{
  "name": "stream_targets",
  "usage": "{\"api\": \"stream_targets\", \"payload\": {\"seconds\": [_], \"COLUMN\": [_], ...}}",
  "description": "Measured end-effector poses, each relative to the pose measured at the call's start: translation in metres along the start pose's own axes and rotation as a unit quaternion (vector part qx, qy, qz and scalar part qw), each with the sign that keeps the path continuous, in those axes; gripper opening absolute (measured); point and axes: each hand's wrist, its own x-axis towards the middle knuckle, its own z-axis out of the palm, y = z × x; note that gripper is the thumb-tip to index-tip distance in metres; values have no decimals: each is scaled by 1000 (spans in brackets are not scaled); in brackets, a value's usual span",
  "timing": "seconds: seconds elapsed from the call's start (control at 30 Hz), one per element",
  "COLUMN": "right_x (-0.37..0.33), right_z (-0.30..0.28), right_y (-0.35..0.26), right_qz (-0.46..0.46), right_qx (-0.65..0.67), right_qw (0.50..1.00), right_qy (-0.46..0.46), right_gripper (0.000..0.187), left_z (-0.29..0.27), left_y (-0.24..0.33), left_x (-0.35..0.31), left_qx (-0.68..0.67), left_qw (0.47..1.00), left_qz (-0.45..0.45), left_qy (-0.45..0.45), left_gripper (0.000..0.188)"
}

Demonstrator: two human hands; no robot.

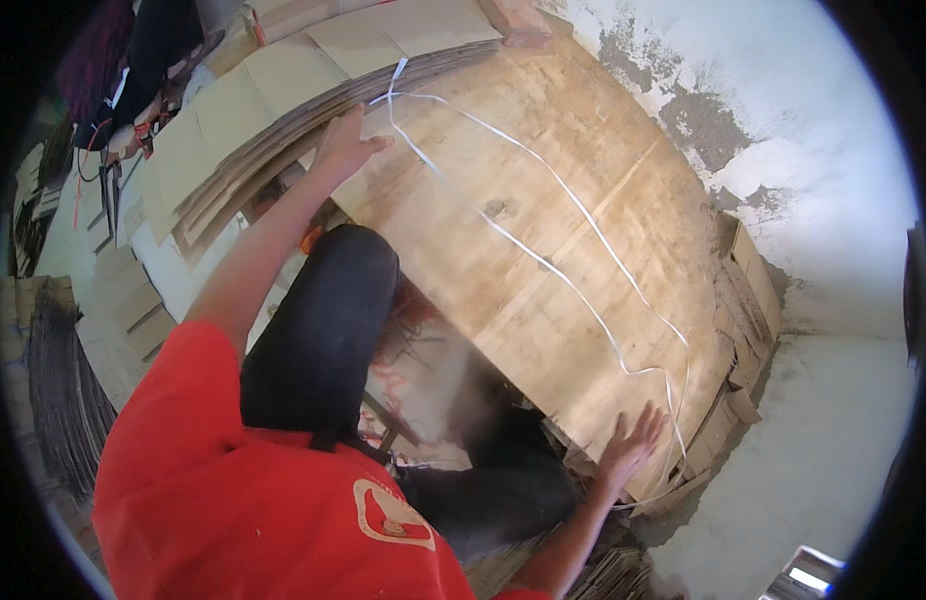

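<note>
A low wooden board [573,170] lies across in front of my legs. On it a thin white strap [553,265] runs in a long loop, its crossed end up by the cardboard stack. My left hand [345,152] is at the board's far left corner, against the edge of a stack of flat cardboard sheets [273,135], thumb stretched out and apart from the fingers. At the near right end of the board, my right hand [631,450] is open with fingers spread, beside the strap. Whether it touches the board or the strap, I cannot tell.
More flattened cardboard [748,310] stands between the board and the peeling white wall [813,150]. A dark stack of sheets [63,390] is at the far left. At the upper left, a person's dark-clothed leg [161,50] shows. My bent knee [328,300] is close to the board's edge.
</note>
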Motion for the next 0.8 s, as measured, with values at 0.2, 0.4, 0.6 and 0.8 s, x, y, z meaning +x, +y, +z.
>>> {"api": "stream_targets", "payload": {"seconds": [0.2, 0.4, 0.6, 0.8], "right_x": [-134, -234, -302, -308], "right_z": [-18, -49, -51, -70], "right_y": [8, -70, -102, -107], "right_qz": [156, 85, 69, 15], "right_qx": [372, 147, 138, 157], "right_qw": [911, 985, 988, 987], "right_qy": [-84, 20, 28, -27], "right_gripper": [46, 70, 66, 66], "left_z": [-10, 51, 46, 15], "left_y": [-7, -16, 5, -7], "left_x": [-1, 47, -21, -63], "left_qx": [-17, 86, 106, 13], "left_qw": [980, 975, 960, 981], "left_qz": [197, 140, 169, 193], "left_qy": [-1, -149, -194, 32], "left_gripper": [70, 72, 75, 76]}}
